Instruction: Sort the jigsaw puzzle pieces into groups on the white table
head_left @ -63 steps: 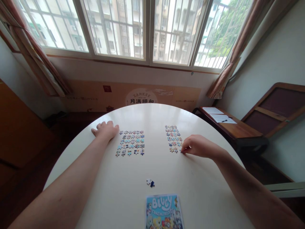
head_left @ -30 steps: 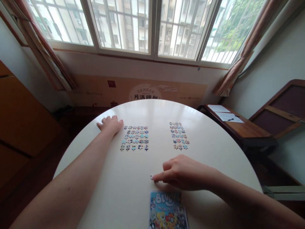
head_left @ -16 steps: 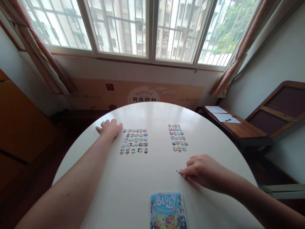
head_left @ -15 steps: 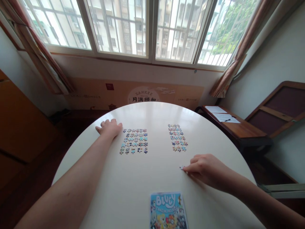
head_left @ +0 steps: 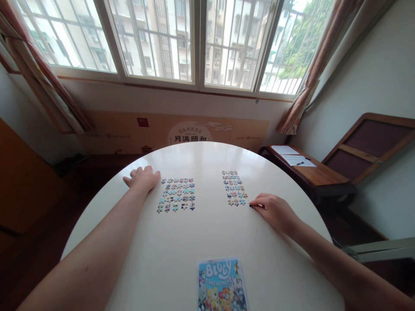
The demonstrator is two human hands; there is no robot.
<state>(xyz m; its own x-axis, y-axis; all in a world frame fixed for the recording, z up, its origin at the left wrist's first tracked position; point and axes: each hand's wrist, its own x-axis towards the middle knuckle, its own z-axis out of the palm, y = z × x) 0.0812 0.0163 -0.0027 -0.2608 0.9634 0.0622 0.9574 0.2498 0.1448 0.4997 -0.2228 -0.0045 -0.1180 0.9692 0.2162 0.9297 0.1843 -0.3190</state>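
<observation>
My right hand (head_left: pixel 272 210) pinches a small dark puzzle piece (head_left: pixel 250 206) at the lower right end of the right group of puzzle pieces (head_left: pixel 234 188). That group lies in short, separated rows. Farther left, a wider group of puzzle pieces (head_left: pixel 177 195) is laid out in several rows, the pieces apart from each other. My left hand (head_left: pixel 142 178) rests palm down with fingers spread, just beside the top left piece of that group. A blue Bluey picture card (head_left: pixel 222 283) lies near me at the front.
All of this lies on a round white table (head_left: pixel 155 268). At right stands a wooden side table (head_left: pixel 330 172) with papers (head_left: pixel 293 160) and a pen on it. Beyond the table are a printed cardboard panel (head_left: pixel 129 134) and barred windows with curtains (head_left: pixel 52 86).
My right hand has moved away from me with the puzzle piece, up to the bottom row of the right group. The left hand stays in place; the whole view has shifted slightly.
</observation>
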